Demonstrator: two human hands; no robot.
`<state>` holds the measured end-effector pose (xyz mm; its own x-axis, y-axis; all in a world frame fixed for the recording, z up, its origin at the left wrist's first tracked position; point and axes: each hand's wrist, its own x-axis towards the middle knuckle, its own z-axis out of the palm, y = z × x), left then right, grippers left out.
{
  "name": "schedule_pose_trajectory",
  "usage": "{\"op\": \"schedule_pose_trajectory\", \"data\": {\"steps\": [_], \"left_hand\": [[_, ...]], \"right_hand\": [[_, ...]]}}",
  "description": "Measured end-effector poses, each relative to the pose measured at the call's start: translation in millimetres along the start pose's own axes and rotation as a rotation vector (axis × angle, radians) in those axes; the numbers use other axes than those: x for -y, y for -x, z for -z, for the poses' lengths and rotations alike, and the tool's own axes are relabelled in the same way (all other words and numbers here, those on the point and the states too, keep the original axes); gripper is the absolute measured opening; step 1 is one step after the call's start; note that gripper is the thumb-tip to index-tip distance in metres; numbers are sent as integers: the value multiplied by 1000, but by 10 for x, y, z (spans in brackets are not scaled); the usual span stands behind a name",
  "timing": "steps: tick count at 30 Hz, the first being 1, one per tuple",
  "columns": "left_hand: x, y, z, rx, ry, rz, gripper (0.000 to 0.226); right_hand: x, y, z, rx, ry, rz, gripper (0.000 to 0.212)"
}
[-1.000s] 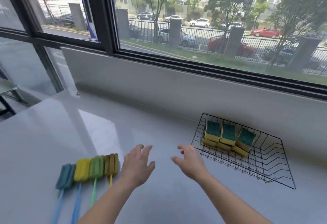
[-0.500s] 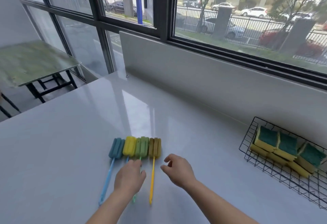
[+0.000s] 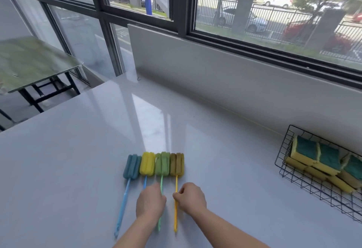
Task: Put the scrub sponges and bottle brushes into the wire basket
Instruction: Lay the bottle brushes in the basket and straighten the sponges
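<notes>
A white counter (image 3: 78, 169) under the window carries the wire basket (image 3: 282, 149), with the scrub sponges (image 3: 313, 155) already stacked inside against its far-left corner. Well to the left of the basket, four bottle brushes (image 3: 156, 164) lie side by side on the counter, foam heads pointing away from us, none yet in the basket. Our right hand (image 3: 191, 198), the nearer to the basket, pinches the yellow handle (image 3: 176, 214) between thumb and curled fingers. Our left hand (image 3: 150, 201), just beyond it, bends its fingers over the green handle (image 3: 161, 186), though from behind the knuckles we cannot tell whether they have closed. The handles are thin and close together, so lifting by one end could, we judge, swing a head into the row or snag it on the basket's wires.
</notes>
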<state>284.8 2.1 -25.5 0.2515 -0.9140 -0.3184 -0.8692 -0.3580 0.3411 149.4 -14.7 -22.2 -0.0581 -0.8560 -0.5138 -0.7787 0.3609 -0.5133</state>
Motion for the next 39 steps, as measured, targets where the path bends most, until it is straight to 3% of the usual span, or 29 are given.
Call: {"op": "schedule_pose_trajectory", "data": {"steps": [4, 16, 39], "left_hand": [[-14, -8, -14, -35, 34, -45, 12], [-660, 69, 105, -144, 109, -238, 17], [-2449, 502, -149, -71, 65, -713, 19]], "right_hand": [[-35, -24, 106, -8, -60, 2, 5], [-484, 193, 763, -192, -332, -54, 15], [-1892, 954, 1948, -642, -793, -237, 10]]}}
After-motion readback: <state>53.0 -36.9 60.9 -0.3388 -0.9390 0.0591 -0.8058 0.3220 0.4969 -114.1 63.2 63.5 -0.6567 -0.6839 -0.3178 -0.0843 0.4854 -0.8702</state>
